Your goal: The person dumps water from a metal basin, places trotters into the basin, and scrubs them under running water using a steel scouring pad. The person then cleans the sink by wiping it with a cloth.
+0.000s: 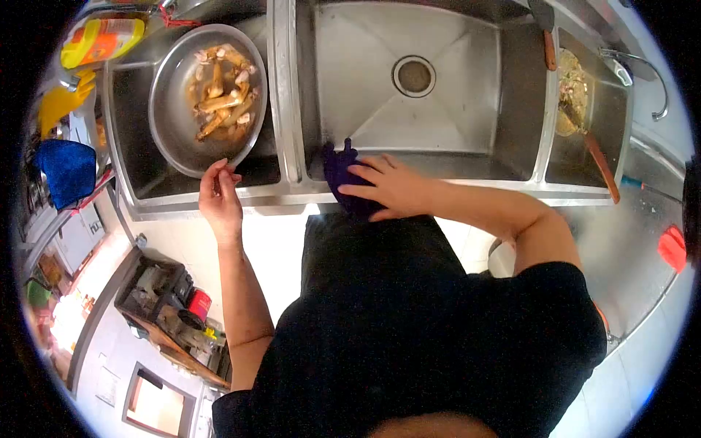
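Observation:
My left hand (pixel 221 193) has its fingers curled together at the front edge of the left sink, close beside the rim of a round metal basin (pixel 162 139). Whether anything is pinched in those fingers is hidden. In the basin lie several long yellow-brown food pieces (pixel 219 102) with paler ends, in what looks like water. My right hand (pixel 391 188) rests with fingers spread over a dark purple glove-like cloth (pixel 337 169). That cloth hangs over the front edge of the middle sink (pixel 438 131).
A drain (pixel 415 76) sits in the middle sink's floor. The right sink holds food scraps (pixel 572 91) and a long brown handle (pixel 602 168). Another brown-handled tool (pixel 550 51) lies on the divider. A blue cloth (pixel 66 171), yellow bottle (pixel 102 42) and faucet (pixel 661 95) stand around the sinks.

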